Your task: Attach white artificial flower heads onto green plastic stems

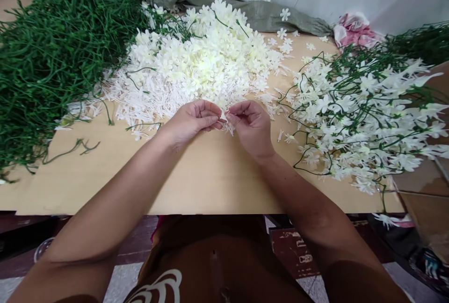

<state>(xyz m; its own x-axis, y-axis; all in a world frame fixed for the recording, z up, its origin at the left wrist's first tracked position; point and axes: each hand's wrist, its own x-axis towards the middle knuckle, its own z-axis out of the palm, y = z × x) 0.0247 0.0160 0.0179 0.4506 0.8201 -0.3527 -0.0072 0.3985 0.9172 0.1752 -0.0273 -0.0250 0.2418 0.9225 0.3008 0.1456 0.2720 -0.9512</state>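
My left hand (200,117) and my right hand (251,125) meet fingertip to fingertip over the near edge of a heap of white artificial flower parts. Thumb and fingers are pinched together on both. A small white flower piece (228,126) with thin strands shows at the right fingertips. What the left fingertips hold is too small and covered to make out. Just beyond the hands lie loose white petal blossoms (213,57) and a spread of thin white stamen strands (150,95).
Green plastic stems (63,46) form a large pile on the left. Assembled white flower sprays (365,120) lie on the right, near a cardboard box (426,209). Grey cloth (224,1) and a pink-white bag (356,31) line the wall behind the cardboard-covered table (217,181).
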